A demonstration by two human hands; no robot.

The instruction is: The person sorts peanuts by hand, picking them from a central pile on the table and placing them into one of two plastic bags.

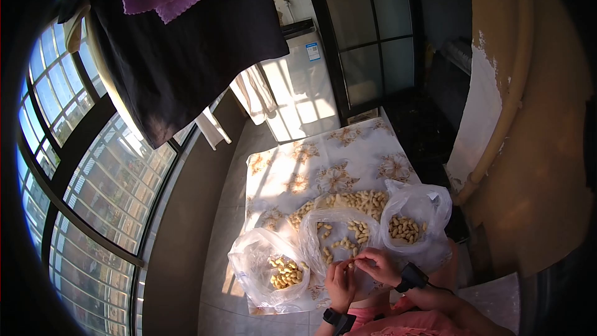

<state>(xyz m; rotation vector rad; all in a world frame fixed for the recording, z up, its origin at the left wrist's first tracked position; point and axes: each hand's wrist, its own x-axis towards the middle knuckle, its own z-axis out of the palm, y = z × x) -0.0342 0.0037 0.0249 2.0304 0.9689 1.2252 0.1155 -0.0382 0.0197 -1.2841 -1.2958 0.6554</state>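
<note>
Both hands meet at the near edge of the middle plastic bag. My left hand has its fingers pinched together, and my right hand reaches in from the right with its fingers closed against the left ones. A small pale piece, probably a peanut, shows between the fingertips; which hand holds it is hard to tell. Inside the middle bag lie scattered peanuts. The left plastic bag holds a pile of yellowish peanuts. More peanuts sit in the right plastic bag.
Loose peanuts are heaped behind the bags on the flowered tablecloth. A white appliance stands beyond the table. Dark cloth hangs at upper left, near barred windows. A cable runs from the right wristband.
</note>
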